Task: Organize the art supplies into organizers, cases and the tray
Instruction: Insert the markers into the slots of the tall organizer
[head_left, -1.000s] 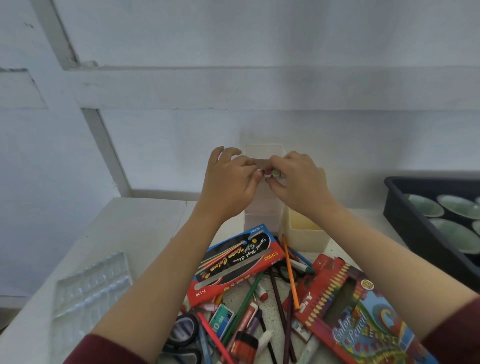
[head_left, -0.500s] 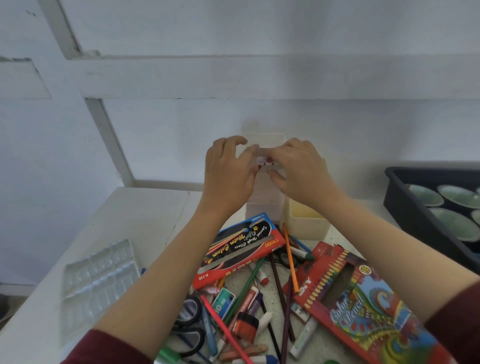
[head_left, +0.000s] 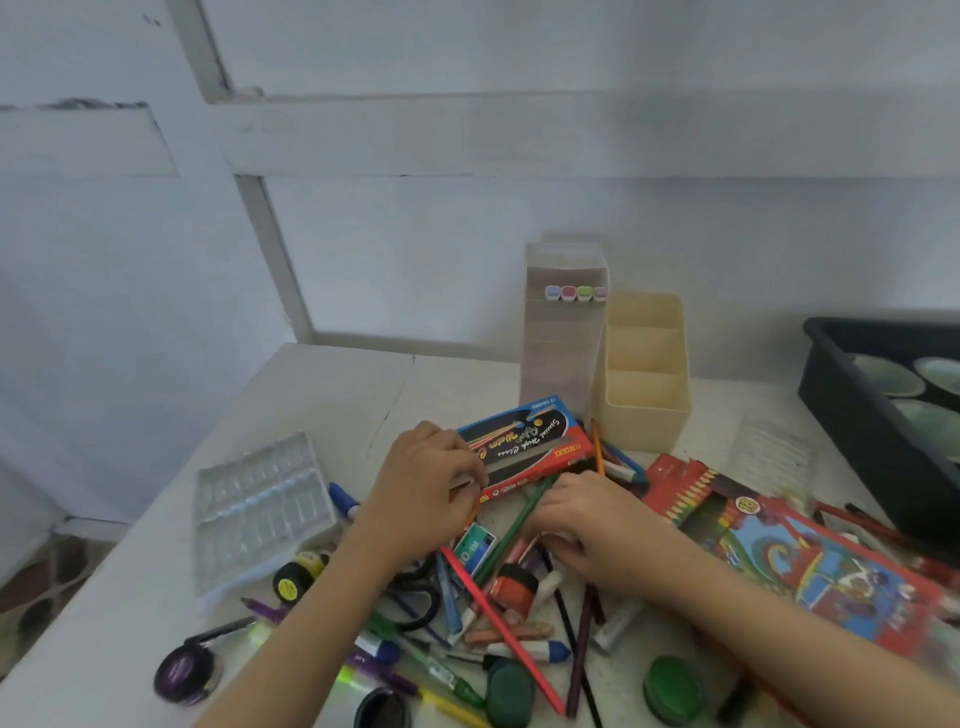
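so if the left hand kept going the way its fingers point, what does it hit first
Probably the watercolor box: the left hand points forward-right and its fingertips already sit at the box's near left end, though contact is unclear.

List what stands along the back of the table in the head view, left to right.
Tall clear organizer with four markers showing near its top, → cream compartment organizer beside it → black tray holding round palettes at the right edge.
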